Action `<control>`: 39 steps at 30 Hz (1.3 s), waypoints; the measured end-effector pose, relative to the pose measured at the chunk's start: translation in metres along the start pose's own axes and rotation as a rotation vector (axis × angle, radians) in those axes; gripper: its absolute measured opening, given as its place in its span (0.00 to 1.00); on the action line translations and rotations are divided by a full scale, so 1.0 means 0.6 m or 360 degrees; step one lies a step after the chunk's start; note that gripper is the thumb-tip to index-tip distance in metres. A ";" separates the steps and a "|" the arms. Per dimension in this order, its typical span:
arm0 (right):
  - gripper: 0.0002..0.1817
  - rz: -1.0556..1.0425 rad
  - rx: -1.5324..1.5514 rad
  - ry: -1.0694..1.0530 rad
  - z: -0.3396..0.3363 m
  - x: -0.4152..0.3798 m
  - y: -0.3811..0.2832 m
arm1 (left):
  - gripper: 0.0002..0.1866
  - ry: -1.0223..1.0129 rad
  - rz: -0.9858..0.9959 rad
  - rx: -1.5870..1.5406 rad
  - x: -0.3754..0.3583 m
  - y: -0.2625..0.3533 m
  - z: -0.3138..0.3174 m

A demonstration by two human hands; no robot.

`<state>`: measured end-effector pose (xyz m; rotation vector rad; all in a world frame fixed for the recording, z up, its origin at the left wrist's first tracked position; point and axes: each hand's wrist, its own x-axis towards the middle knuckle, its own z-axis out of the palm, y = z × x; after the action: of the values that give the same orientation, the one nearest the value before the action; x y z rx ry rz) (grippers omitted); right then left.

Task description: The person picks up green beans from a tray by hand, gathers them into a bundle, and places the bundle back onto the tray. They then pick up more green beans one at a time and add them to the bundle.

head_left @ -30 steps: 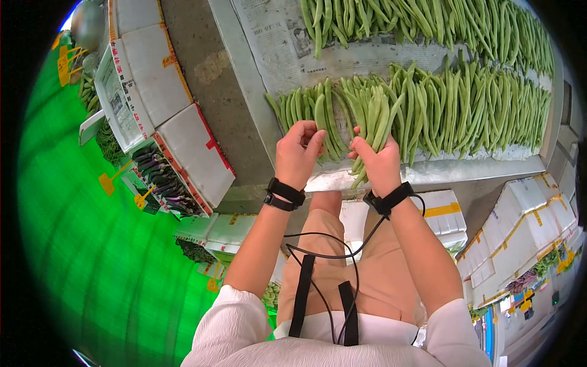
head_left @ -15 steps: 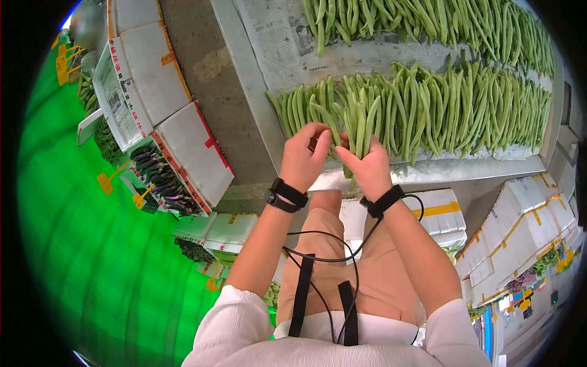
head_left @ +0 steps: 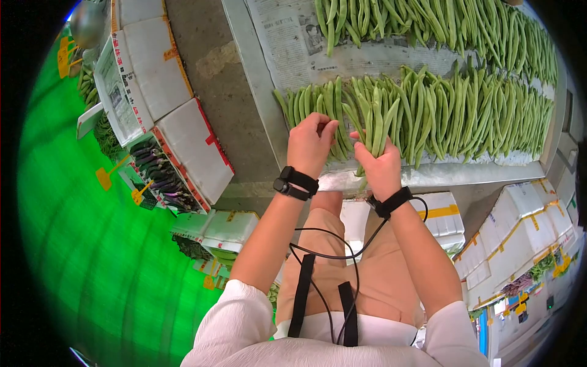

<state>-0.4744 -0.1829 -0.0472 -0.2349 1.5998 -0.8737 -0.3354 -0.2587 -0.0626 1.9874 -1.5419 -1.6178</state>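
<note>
A small bunch of green beans stands upright in my right hand, whose thumb and fingers are wrapped round its lower end. Just to the left, my left hand is closed, thumb and index finger drawn together in front of the row; whatever sits between those fingertips, if anything, is hidden. Both hands hover at the near edge of a long row of green beans laid side by side. A second row of green beans lies farther back, on newspaper.
The beans rest on a metal-edged table. White foam boxes line the left, near a crate of purple eggplants. More foam boxes are at the right. A black cable loops between my wrists.
My hands have moved apart slightly: the left has drawn back from the bunch. The right still grips the beans, now a little farther right in view. The view has shifted slightly.
</note>
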 end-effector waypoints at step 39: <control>0.12 -0.0025 -0.0026 -0.0146 -0.012 -0.004 0.007 | 0.06 0.0010 0.0094 -0.0517 0.012 0.011 -0.031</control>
<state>-0.4790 -0.1761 -0.0482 -0.2952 1.5219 -0.8503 -0.3253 -0.2757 -0.0553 1.7565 -1.2279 -1.7084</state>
